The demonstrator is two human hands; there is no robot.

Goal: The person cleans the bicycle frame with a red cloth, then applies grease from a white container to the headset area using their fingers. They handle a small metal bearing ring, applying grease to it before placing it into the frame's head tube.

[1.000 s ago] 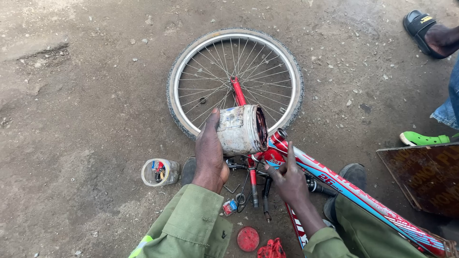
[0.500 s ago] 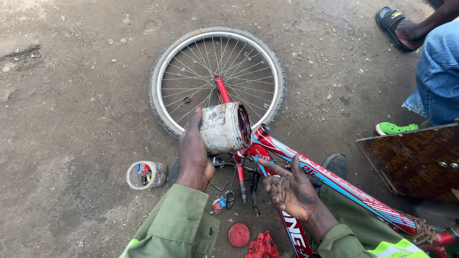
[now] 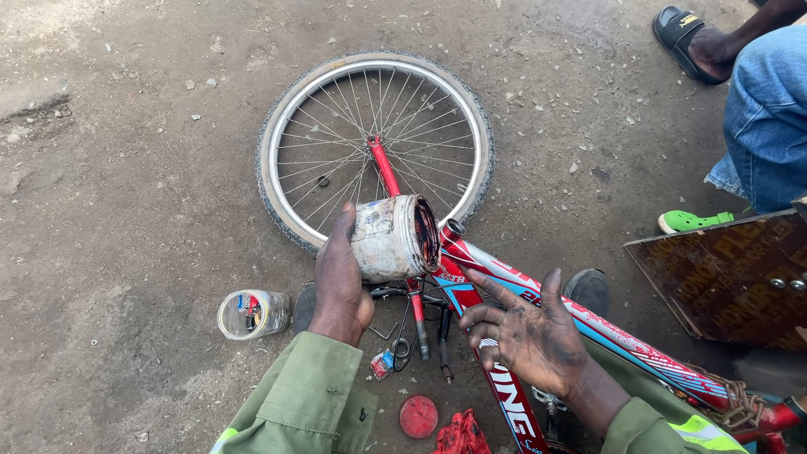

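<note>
In the middle of the frame the person's left hand (image 3: pixel 340 286) grips a worn, paint-stained tin can (image 3: pixel 392 238), fingers wrapped round its body. The can is tipped on its side, its open mouth facing right and showing a dark reddish inside. It hangs just above the red fork (image 3: pixel 384 166) of a bicycle lying on the dirt ground (image 3: pixel 126 185).

The right hand (image 3: pixel 528 332), lower right of centre, is spread open and holds nothing. Its fingers are splayed and smeared dark, and it hovers over the red and blue frame (image 3: pixel 588 324), which runs down toward the lower right corner. Whether it touches the tube, I cannot tell.

The front wheel (image 3: pixel 374 151) lies flat in the upper middle, spokes bright, tyre dusty.

On the ground at lower left of the hands a small open jar (image 3: pixel 252 314) lies on its side with bits inside. Near the bottom edge sit a round red lid (image 3: pixel 418 416) and a red rag (image 3: pixel 461 435).

At upper right another person's sandalled foot (image 3: pixel 693 38) and a jeans-clad leg (image 3: pixel 769 109) show, with a green shoe (image 3: pixel 693 221) beneath. A dark brown board (image 3: pixel 723 282) lies at right.
</note>
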